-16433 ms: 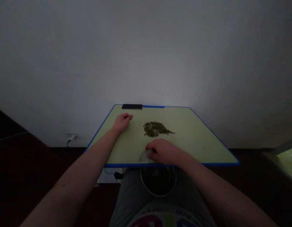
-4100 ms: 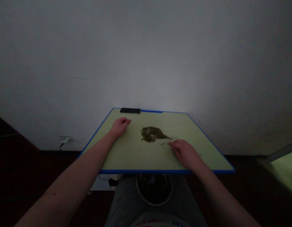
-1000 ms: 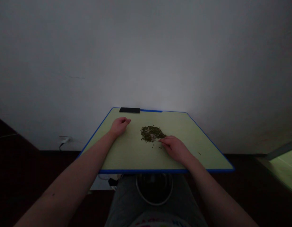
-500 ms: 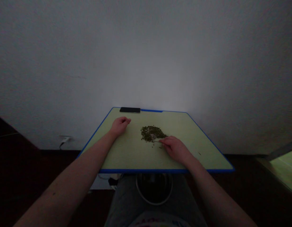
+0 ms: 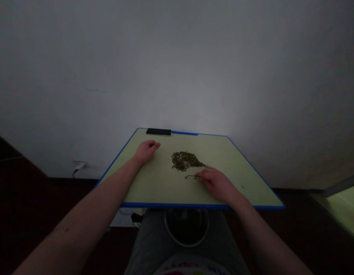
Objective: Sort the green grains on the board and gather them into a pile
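A loose pile of small greenish-brown grains [image 5: 183, 160] lies on the pale board [image 5: 162, 187], with a thin tail trailing right toward my hand. My right hand [image 5: 218, 184] is closed in a pinch on a thin stick [image 5: 190, 176], its tip low over the board on the near side of the pile. A few loose grains lie by the stick, apart from the heap. Left of the pile, my left hand [image 5: 146, 151] rests on the board with its fingers curled closed; whatever they hold, if anything, is hidden.
A black phone [image 5: 159, 132] lies at the board's far left edge, against the wall. One dark sliver [image 5: 242, 186] is on the right. Below the near blue edge, a dark metal bowl [image 5: 186, 245] sits between my legs. A plugged-in charger [image 5: 78, 166] is on the left wall.
My right hand and the stick have moved slightly toward me and to the right, bringing a few grains away from the pile's near edge. The left hand stays in place.
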The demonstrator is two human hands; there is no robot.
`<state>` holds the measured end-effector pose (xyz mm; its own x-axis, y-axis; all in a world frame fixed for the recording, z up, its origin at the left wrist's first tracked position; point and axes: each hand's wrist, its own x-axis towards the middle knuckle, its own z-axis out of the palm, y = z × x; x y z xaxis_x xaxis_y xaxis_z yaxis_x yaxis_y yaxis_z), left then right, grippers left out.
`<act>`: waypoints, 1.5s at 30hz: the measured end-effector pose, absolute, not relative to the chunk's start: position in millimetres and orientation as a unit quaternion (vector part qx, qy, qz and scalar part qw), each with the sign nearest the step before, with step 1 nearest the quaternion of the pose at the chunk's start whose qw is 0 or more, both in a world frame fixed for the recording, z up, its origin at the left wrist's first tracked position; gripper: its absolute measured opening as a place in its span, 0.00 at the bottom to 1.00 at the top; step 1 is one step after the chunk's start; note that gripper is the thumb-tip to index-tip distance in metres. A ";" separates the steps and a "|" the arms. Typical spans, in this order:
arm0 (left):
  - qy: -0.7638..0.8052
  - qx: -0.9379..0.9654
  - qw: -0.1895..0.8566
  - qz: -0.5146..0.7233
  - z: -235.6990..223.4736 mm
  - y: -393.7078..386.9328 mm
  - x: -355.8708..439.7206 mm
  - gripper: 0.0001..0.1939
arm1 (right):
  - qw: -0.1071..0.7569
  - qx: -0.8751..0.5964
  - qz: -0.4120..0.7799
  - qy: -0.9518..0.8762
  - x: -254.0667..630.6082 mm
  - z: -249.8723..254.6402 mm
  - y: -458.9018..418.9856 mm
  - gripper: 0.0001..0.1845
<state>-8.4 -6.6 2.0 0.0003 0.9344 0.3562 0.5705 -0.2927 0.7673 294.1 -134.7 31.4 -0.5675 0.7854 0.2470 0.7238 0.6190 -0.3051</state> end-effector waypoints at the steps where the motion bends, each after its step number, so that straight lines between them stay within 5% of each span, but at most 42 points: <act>1: 0.557 0.676 0.208 0.436 1.7 -6.5 -8.5 0.19 | 0.182 -0.434 0.085 -0.878 292.8 31.0 -134.3 0.15; 45: 0.552 0.677 0.207 0.441 2.5 -7.0 -8.4 0.18 | 0.178 -0.443 0.078 -0.875 241.7 31.4 -99.1 0.15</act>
<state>-8.4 -7.0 2.5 0.0016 0.9295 0.3688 0.5640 -0.3054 0.7672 241.7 -99.1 31.4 -0.5441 0.8031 0.2429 0.7476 0.5955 -0.2940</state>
